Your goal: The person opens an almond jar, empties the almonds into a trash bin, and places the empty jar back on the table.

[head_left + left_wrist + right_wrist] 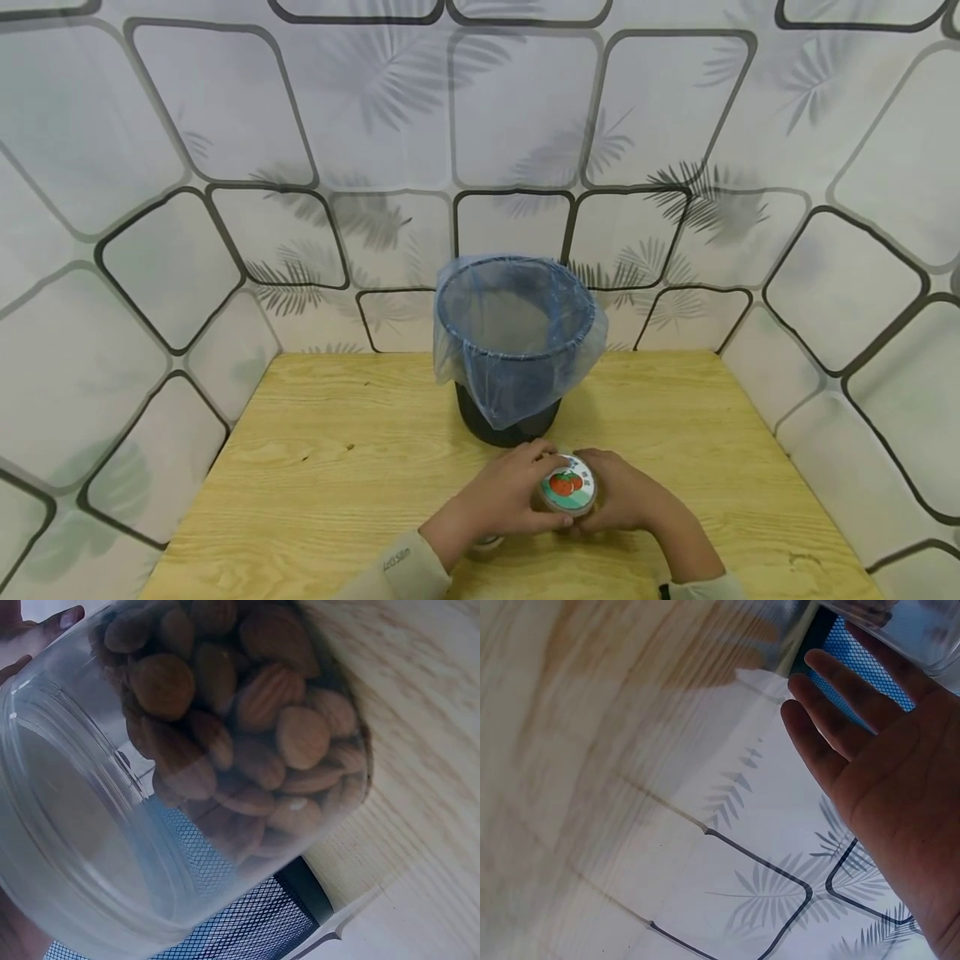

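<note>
A clear plastic jar (247,742) of brown nuts, almonds among them, fills much of the left wrist view. From above, its round lid (567,485) shows red fruit on green and white. My left hand (504,492) grips the jar from the left, fingers over the lid's far edge and thumb along its near edge. My right hand (633,493) holds the opposite side, thumb in front and index finger behind. In the right wrist view its other fingers (855,697) stretch out fairly straight, apart from the jar.
Behind the hands stands a black mesh waste bin (498,425), lined with a translucent blue bag (517,387) folded over its rim. A pale round object (487,542) peeks out below the left wrist. Patterned walls (517,108) enclose the wooden table (322,492) on the back and sides.
</note>
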A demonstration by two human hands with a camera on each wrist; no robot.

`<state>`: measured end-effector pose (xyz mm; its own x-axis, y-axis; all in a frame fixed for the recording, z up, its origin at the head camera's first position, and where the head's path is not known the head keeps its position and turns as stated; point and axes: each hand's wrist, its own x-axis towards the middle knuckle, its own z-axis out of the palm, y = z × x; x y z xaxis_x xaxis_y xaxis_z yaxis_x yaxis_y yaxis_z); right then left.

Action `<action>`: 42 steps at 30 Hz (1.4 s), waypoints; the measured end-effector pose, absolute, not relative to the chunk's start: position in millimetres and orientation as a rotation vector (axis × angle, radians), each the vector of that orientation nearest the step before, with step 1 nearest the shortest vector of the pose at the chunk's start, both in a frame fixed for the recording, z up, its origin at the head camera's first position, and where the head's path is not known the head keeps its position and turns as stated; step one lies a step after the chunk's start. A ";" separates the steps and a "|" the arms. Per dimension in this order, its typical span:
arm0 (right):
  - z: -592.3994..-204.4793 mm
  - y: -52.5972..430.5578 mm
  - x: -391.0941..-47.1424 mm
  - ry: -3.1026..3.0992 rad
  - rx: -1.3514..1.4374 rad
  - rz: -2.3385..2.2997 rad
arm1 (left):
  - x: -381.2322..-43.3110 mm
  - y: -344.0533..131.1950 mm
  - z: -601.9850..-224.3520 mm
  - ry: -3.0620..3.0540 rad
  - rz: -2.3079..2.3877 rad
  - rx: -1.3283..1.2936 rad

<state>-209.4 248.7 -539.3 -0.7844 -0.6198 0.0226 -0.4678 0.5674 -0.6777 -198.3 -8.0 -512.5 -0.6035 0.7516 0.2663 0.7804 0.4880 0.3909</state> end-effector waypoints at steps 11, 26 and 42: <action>-540.7 250.5 -206.9 2.497 -0.850 -1.089 | -196.8 -8.9 -511.8 -2.667 -0.769 -1.375; -539.5 249.5 -202.4 2.517 -0.800 -1.080 | -193.6 -14.1 -511.6 -2.678 -0.811 -1.365; -534.3 246.7 -196.7 2.567 -0.792 -1.142 | -196.6 -18.5 -507.3 -2.649 -0.964 -1.339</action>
